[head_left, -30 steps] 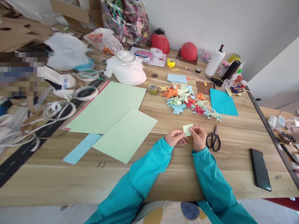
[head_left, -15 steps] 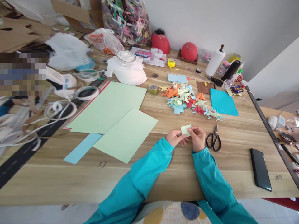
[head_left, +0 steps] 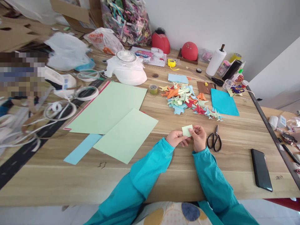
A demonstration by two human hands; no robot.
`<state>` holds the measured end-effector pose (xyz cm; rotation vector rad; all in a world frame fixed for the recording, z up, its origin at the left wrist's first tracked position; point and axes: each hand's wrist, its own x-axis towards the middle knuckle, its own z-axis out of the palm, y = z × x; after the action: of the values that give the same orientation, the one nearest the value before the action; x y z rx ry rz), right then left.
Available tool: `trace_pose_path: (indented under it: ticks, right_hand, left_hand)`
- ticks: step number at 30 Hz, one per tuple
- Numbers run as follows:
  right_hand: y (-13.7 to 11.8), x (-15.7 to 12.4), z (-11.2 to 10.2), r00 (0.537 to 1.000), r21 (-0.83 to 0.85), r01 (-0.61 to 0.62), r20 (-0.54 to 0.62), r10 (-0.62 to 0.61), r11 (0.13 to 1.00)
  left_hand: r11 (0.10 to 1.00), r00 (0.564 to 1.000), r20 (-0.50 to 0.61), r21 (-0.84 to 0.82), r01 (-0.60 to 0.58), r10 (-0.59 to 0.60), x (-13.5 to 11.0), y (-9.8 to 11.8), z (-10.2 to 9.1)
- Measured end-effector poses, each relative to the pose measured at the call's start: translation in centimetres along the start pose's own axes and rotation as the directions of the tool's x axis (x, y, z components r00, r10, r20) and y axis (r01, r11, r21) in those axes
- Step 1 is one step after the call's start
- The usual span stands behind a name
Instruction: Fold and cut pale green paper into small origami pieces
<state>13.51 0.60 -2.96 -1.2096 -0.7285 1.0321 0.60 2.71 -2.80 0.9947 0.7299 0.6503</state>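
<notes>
Between my two hands is a small pale green square of paper (head_left: pixel 187 130), held just above the table. My left hand (head_left: pixel 175 138) pinches its lower left side. At the right edge, the thumb and fingers of my right hand (head_left: pixel 198 137) are closed on the same paper. Black-handled scissors (head_left: pixel 214 139) lie just right of my right hand. Beyond the hands is a pile of folded paper shapes (head_left: pixel 182 99) in orange, green, blue and red. Large pale green sheets (head_left: pixel 127 136) lie to the left, over a blue paper strip (head_left: pixel 82 149).
A black phone (head_left: pixel 262 170) lies at the right. A turquoise square (head_left: pixel 224 102) is beside the folded pile, with a tape roll (head_left: pixel 153 89) on its left. White cables (head_left: pixel 59 114) and plastic bags (head_left: pixel 67 51) crowd the left. A person shows, blurred, at the left edge.
The green paper has tilted slightly, showing a little more of its face to me. Both hands keep their hold in nearly the same place.
</notes>
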Motion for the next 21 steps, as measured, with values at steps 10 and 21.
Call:
trace_pose_path:
  ticks: [10, 21]
  right_hand:
    - [0.09, 0.10, -0.21, 1.000, -0.023, 0.003, -0.011, -0.003, 1.000]
    - [-0.01, -0.03, -0.19, 1.000, -0.034, -0.022, -0.020, 0.021, 0.999]
  left_hand:
    - [1.000, 0.991, 0.136, 0.006, 0.008, -0.009, 0.07, -0.26, -0.73]
    - [1.000, 0.984, 0.179, -0.002, 0.016, -0.016, 0.14, -0.30, -0.93]
